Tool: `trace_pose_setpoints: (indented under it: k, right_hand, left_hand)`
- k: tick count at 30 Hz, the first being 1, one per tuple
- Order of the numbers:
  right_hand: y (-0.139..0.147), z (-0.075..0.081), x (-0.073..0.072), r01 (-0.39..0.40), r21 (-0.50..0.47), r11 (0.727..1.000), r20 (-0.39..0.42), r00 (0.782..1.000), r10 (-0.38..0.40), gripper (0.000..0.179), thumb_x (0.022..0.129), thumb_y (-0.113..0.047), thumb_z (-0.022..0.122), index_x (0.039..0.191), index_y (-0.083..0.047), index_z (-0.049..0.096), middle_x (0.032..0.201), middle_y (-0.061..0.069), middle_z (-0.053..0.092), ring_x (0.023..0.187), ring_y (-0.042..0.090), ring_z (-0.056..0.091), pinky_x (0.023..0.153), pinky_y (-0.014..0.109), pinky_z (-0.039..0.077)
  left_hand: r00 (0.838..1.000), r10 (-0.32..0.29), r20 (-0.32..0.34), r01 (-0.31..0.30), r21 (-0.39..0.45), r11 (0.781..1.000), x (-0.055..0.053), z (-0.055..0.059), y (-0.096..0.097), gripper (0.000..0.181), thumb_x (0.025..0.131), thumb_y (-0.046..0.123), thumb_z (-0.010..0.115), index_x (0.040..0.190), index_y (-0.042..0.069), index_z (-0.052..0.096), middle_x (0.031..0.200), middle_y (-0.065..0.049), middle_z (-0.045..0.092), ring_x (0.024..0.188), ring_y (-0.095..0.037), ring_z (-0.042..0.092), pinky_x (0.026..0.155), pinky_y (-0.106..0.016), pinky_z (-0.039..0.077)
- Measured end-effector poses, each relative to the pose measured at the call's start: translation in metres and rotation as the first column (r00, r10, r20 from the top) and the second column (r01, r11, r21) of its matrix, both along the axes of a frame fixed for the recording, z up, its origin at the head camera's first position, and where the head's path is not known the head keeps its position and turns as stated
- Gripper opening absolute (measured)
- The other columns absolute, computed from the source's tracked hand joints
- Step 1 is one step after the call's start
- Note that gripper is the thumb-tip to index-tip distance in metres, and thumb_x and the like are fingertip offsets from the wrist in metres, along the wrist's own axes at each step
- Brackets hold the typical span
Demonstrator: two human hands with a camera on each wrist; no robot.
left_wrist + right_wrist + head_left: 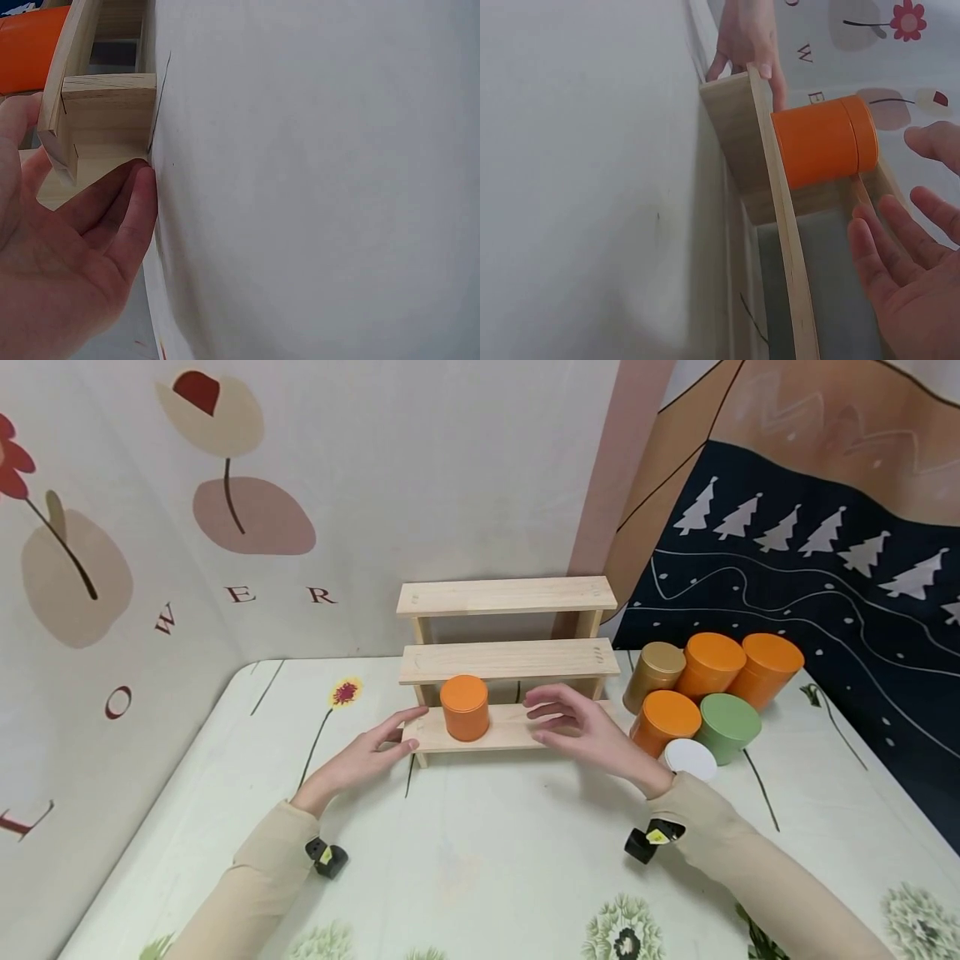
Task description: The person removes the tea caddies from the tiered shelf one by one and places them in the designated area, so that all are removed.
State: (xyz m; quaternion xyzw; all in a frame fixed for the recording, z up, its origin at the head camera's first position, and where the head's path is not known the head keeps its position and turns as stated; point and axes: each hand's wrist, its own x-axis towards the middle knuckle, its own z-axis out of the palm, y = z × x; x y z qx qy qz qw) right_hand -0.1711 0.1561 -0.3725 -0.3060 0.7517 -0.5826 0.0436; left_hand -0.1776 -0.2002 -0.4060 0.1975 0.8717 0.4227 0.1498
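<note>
A three-step wooden shelf [510,658] stands on the table. On its lowest step, left of centre, an orange canister [466,708] sits upright. My left hand [363,764] touches the left end of that step, thumb towards the front corner and index finger towards the back; in the left wrist view its other fingers [135,225] lie lower, beside the shelf's support. Over the right part of the same step hovers my right hand [581,727], fingers spread and loosely bent, holding nothing. In the right wrist view a gap separates it from the canister [825,141].
Right of the shelf stands a cluster of canisters: a gold one [654,675], several orange ones [711,664], a green one [727,727] and a white-topped one [690,760]. Printed cloth [450,468] hangs behind. A floral cloth [480,860] covers the table.
</note>
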Motion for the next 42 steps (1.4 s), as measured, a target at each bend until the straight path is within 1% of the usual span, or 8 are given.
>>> trace_pose_setpoints:
  k: [8,13,18,20,29,34,40,42]
  right_hand:
    - [-0.020,0.000,-0.006,0.011,0.018,1.000,0.000,1.000,-0.011,0.046,0.087,0.000,0.069,0.129,0.002,0.051,0.127,0.022,0.054,0.111,0.030,0.058,0.092,0.042,0.048]
    - [-0.033,0.003,-0.008,0.015,0.019,1.000,0.006,1.000,-0.015,0.046,0.087,0.000,0.070,0.129,0.000,0.052,0.127,0.017,0.055,0.112,0.030,0.058,0.092,0.042,0.048]
    - [-0.042,0.003,-0.008,0.004,-0.005,1.000,0.005,1.000,-0.004,0.051,0.086,0.004,0.070,0.132,0.002,0.049,0.129,0.020,0.053,0.112,0.037,0.057,0.092,0.049,0.047]
    - [-0.044,0.002,-0.010,0.004,-0.010,1.000,0.003,1.000,-0.004,0.053,0.085,0.005,0.070,0.133,0.003,0.047,0.129,0.021,0.052,0.112,0.039,0.056,0.092,0.051,0.047]
    - [-0.052,-0.001,-0.016,0.019,0.044,0.999,-0.023,1.000,-0.018,0.063,0.085,-0.004,0.074,0.140,-0.007,0.043,0.126,0.012,0.055,0.108,0.029,0.059,0.088,0.041,0.051]
    - [-0.057,-0.003,-0.019,0.013,0.042,0.999,-0.023,1.000,-0.013,0.066,0.085,-0.007,0.075,0.142,-0.007,0.041,0.126,0.014,0.056,0.108,0.028,0.059,0.088,0.043,0.050]
    - [-0.062,-0.005,-0.022,0.019,0.053,0.998,0.010,1.000,-0.020,0.068,0.086,-0.003,0.073,0.144,0.000,0.037,0.128,0.022,0.053,0.112,0.036,0.056,0.091,0.051,0.047]
    - [-0.064,-0.005,-0.023,0.031,0.075,0.997,0.006,0.999,-0.031,0.069,0.086,-0.005,0.073,0.144,-0.001,0.037,0.128,0.020,0.053,0.112,0.034,0.056,0.091,0.048,0.047]
  left_hand:
    - [1.000,0.006,0.001,-0.006,0.004,1.000,0.000,0.000,0.001,0.059,0.099,0.041,0.052,0.152,0.027,0.030,0.154,-0.008,0.031,0.126,-0.038,0.046,0.099,-0.061,0.035]
    - [1.000,0.015,0.012,-0.015,-0.005,1.000,0.000,0.000,0.001,0.060,0.099,0.042,0.052,0.152,0.028,0.030,0.154,-0.007,0.031,0.126,-0.038,0.046,0.100,-0.061,0.034]
    - [1.000,0.009,0.003,-0.009,-0.014,1.000,0.000,0.000,0.001,0.060,0.099,0.042,0.051,0.152,0.025,0.029,0.154,-0.010,0.030,0.126,-0.039,0.045,0.099,-0.061,0.035]
    - [1.000,0.015,0.006,-0.015,-0.014,1.000,0.000,0.000,0.001,0.059,0.099,0.042,0.052,0.152,0.026,0.030,0.154,-0.008,0.030,0.126,-0.038,0.045,0.099,-0.061,0.035]
    - [1.000,0.016,0.014,-0.015,-0.009,1.000,0.000,0.000,0.001,0.059,0.099,0.042,0.052,0.152,0.028,0.030,0.155,-0.007,0.029,0.126,-0.038,0.046,0.100,-0.060,0.034]
    - [1.000,0.018,0.020,-0.018,-0.008,1.000,0.000,0.000,0.002,0.059,0.099,0.042,0.052,0.152,0.029,0.030,0.155,-0.006,0.030,0.126,-0.037,0.045,0.100,-0.060,0.034]
    - [1.000,0.016,0.023,-0.016,-0.009,1.000,0.000,0.000,0.001,0.059,0.099,0.042,0.052,0.152,0.028,0.030,0.155,-0.006,0.029,0.127,-0.038,0.044,0.100,-0.061,0.033]
    - [1.000,0.012,0.020,-0.012,-0.003,1.000,0.000,0.000,0.001,0.058,0.100,0.039,0.052,0.152,0.026,0.030,0.155,-0.007,0.029,0.127,-0.039,0.044,0.100,-0.061,0.033]
